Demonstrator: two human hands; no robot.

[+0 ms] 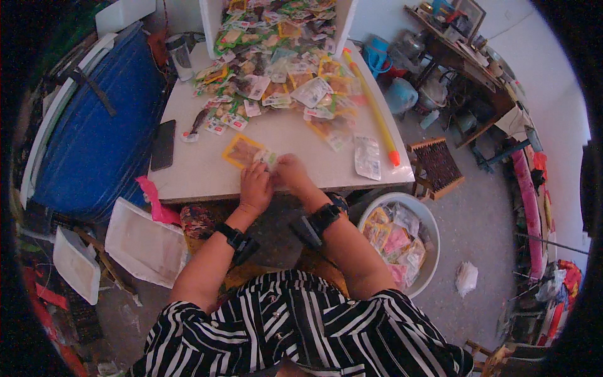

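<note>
Near the table's front edge, my two hands meet over some small food packets. My left hand (pixel 255 184) is closed, its fingertips on the near edge of a clear packet with a yellow border (pixel 242 151) and brown food inside. A small white-and-green packet (pixel 266 157) lies over that packet's right corner. My right hand (pixel 291 172) is closed in a pinch at the small packet's right side; its fingertips are partly hidden. Beyond my hands, a heap of mixed small packets (pixel 270 88) spreads out of a white open-fronted box (pixel 343 28).
A black phone (pixel 163 145) and a clear cup (pixel 180 58) are at the table's left. A silvery packet (pixel 367 157) and a yellow tube with an orange end (pixel 377 110) are at right. Below stands a white tub of packets (pixel 432 251); a white foam box (pixel 144 242) sits lower left.
</note>
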